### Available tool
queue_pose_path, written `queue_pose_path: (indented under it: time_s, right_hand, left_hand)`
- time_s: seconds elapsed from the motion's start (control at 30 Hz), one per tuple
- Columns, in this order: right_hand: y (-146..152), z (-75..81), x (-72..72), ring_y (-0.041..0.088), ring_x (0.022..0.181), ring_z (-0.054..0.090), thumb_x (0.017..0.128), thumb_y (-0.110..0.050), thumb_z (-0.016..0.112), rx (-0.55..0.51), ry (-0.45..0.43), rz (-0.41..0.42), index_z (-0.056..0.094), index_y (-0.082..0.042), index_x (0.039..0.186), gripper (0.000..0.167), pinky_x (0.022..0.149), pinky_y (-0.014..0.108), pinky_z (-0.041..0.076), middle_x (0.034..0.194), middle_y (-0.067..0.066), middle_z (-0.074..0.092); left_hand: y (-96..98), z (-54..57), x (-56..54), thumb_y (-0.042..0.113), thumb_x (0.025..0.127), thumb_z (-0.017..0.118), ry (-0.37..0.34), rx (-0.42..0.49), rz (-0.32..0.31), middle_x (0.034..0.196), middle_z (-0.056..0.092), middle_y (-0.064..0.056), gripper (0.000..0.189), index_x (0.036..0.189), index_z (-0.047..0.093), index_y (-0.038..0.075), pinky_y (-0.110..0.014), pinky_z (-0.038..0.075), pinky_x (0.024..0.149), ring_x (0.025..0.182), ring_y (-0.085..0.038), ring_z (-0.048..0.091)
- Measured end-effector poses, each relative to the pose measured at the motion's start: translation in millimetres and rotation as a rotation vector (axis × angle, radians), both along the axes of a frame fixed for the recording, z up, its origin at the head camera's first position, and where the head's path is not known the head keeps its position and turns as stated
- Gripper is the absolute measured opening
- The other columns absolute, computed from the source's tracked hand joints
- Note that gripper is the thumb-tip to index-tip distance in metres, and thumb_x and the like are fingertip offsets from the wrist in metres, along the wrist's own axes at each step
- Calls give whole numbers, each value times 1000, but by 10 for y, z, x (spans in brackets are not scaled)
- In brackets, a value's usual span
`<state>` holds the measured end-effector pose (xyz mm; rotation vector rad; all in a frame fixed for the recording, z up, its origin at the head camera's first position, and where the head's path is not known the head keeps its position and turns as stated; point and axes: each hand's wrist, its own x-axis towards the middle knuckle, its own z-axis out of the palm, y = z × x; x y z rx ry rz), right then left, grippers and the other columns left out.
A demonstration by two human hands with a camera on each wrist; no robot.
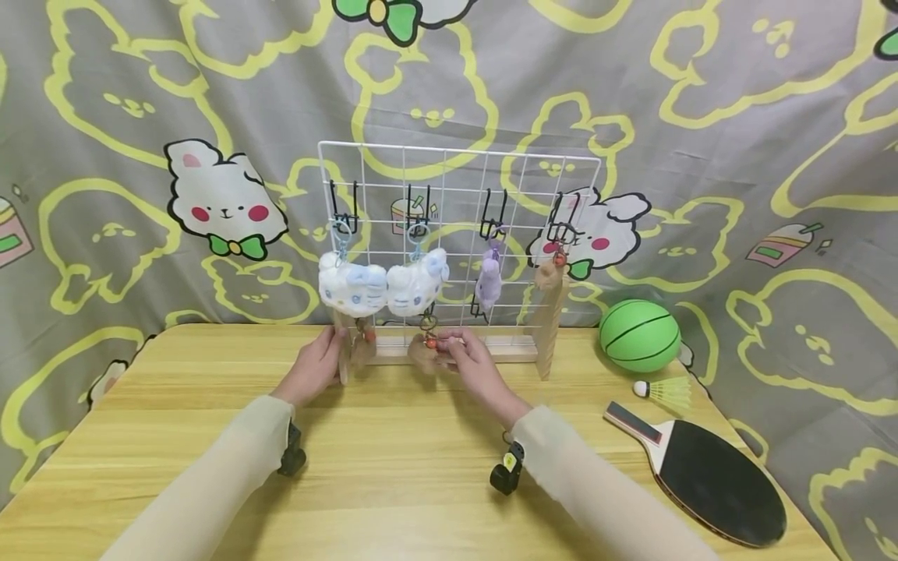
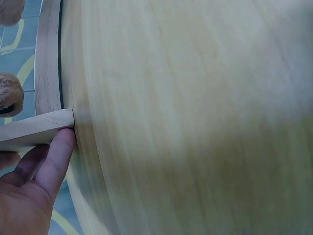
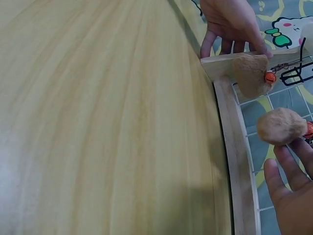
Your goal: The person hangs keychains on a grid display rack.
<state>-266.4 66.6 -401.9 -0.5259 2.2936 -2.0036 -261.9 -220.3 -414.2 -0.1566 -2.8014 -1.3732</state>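
Note:
In the head view a white wire rack (image 1: 459,146) with wooden side boards (image 1: 549,327) stands on the table. My left hand (image 1: 317,365) rests against its left side board (image 2: 36,128), fingers on the outer face. With my right hand (image 1: 477,362) I pinch a brown plush keychain (image 3: 281,126) by its orange bell (image 1: 431,343), below the ring. Another brown plush keychain (image 3: 250,73) hangs beside the left board. Above hang two white-and-blue plush keychains (image 1: 351,288), a purple one (image 1: 489,282) and a brown one (image 1: 549,274). My right thumb is hidden in the right wrist view.
To the right lie a green ball (image 1: 640,335), a yellow shuttlecock (image 1: 662,391) and a black table tennis paddle (image 1: 722,479). A patterned grey curtain (image 1: 281,101) hangs behind the rack. Black hooks (image 1: 493,214) stick out from the wire grid.

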Motion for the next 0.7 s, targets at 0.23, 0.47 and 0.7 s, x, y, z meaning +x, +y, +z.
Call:
queue_pose_path:
  time_s: [0.23, 0.47, 0.7]
  right_hand:
    - [93, -33, 48, 48, 134, 60, 114, -8, 32, -2, -21, 51, 47, 10, 135, 31, 114, 61, 50, 143, 34, 59]
    - [258, -42, 128, 46, 135, 60, 115, -11, 32, 43, -33, 64, 45, 9, 137, 32, 117, 60, 47, 143, 32, 60]
    - [604, -49, 211, 45, 129, 65, 114, -11, 37, 147, 40, 93, 51, 9, 133, 31, 116, 54, 50, 136, 31, 66]
  left_hand:
    - [-14, -9, -13, 50, 114, 16, 2, -6, -3, 156, 43, -37, 67, 156, 32, 0, -51, 63, 96, 136, -52, 56]
    - [-23, 7, -11, 51, 114, 16, -7, 9, -8, 158, 40, -37, 68, 159, 29, 1, -51, 63, 95, 137, -53, 54]
    - [8, 4, -8, 50, 114, 17, -13, 9, -12, 158, 41, -37, 68, 158, 29, 1, -51, 63, 97, 138, -52, 54]
